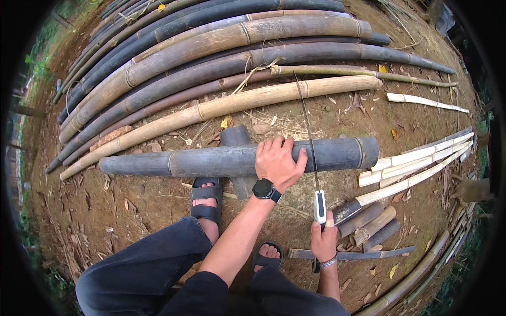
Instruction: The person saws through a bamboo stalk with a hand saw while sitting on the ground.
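Observation:
A thick dark bamboo pole (211,161) lies crosswise in front of me, resting over a shorter dark bamboo piece (235,137) set across beneath it. My left hand (279,163), with a black watch at the wrist, presses down on the pole's upper side, thumb apart from the fingers. In my right hand (323,237) is a handsaw (319,204), held by its white and black handle. Its long thin blade crosses the pole just right of my left hand and points away from me. Whether the teeth have cut into the bamboo, I cannot tell.
Long bamboo poles (195,45) lie stacked beyond the work, a pale one (237,105) nearest. Split pale strips (421,155) lie to the right, above short bamboo offcuts (366,224). My sandalled feet (206,203) stand close to the pole on leaf-strewn dirt.

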The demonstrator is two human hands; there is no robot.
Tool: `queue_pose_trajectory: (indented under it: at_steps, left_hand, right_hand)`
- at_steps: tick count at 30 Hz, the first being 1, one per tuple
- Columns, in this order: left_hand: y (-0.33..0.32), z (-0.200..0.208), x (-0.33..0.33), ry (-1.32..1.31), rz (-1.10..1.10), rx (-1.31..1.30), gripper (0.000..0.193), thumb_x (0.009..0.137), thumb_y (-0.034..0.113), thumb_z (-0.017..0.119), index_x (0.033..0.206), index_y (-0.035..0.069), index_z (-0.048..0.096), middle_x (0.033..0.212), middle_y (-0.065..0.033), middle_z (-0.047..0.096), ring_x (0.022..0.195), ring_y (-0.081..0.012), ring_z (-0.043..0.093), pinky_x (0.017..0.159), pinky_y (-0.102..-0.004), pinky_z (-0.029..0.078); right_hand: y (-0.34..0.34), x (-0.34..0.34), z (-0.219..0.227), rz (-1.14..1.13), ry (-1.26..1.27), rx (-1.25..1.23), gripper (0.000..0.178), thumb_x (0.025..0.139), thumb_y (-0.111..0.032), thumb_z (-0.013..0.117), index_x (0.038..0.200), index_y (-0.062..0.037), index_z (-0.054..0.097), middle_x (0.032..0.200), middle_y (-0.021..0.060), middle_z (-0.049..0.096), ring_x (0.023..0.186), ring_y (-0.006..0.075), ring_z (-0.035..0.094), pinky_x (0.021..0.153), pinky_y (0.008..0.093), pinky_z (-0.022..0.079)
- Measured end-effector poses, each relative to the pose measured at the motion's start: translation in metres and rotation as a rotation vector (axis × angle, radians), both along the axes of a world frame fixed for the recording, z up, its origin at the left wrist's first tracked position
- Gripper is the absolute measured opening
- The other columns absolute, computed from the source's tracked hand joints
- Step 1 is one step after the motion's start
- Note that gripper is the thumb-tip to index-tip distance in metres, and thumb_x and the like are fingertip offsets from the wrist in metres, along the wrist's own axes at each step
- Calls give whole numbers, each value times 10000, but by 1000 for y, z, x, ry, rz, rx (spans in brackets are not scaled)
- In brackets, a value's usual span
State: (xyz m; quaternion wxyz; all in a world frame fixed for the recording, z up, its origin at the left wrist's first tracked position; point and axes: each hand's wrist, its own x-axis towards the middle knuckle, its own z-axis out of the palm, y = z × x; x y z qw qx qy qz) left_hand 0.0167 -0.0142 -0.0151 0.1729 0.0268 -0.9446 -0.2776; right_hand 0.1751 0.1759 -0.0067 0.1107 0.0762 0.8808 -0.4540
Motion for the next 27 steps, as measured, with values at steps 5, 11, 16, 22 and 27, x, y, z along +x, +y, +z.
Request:
queue_pose_trajectory:
  at_steps: [5, 11, 16, 22, 27]
  left_hand:
    - [-3, 5, -2, -54, 3, 8, 341, 870, 356, 662, 987, 51, 762, 974, -137, 728, 939, -330, 685, 922, -437, 499]
    - [-3, 6, -4, -87, 0, -1, 339, 885, 359, 647, 964, 52, 766, 972, -136, 730, 938, -331, 686, 916, -441, 500]
    - [-1, 6, -3, -73, 12, 3, 346, 888, 363, 644, 958, 48, 767, 973, -136, 731, 937, -329, 689, 916, -440, 502]
    - [-3, 5, -5, -65, 3, 10, 358, 891, 371, 648, 974, 45, 768, 971, -136, 732, 947, -327, 695, 914, -435, 510]
    - [-2, 2, -3, -17, 12, -4, 345, 887, 365, 660, 975, 50, 769, 962, -136, 732, 937, -330, 693, 906, -433, 512]
  right_hand:
    - [-1, 0, -5, -6, 40, -2, 317, 1031, -299, 571, 1185, -25, 529, 641, 109, 548, 571, 268, 566, 540, 414, 429]
    - [-9, -10, 3, -11, 31, 41, 322, 1014, -282, 602, 1212, -37, 540, 705, 158, 595, 627, 343, 601, 576, 436, 457]
    - [-4, 3, 6, -10, 41, 26, 308, 1013, -265, 606, 1221, -47, 542, 747, 204, 624, 678, 424, 637, 608, 459, 482]
    - [-8, -11, 4, -13, 11, 45, 315, 1003, -272, 623, 1202, -42, 539, 725, 187, 611, 651, 410, 620, 598, 452, 474]
    - [-9, -9, 8, -10, 16, 31, 313, 1003, -249, 621, 1212, -31, 538, 715, 203, 595, 645, 411, 619, 588, 450, 464]
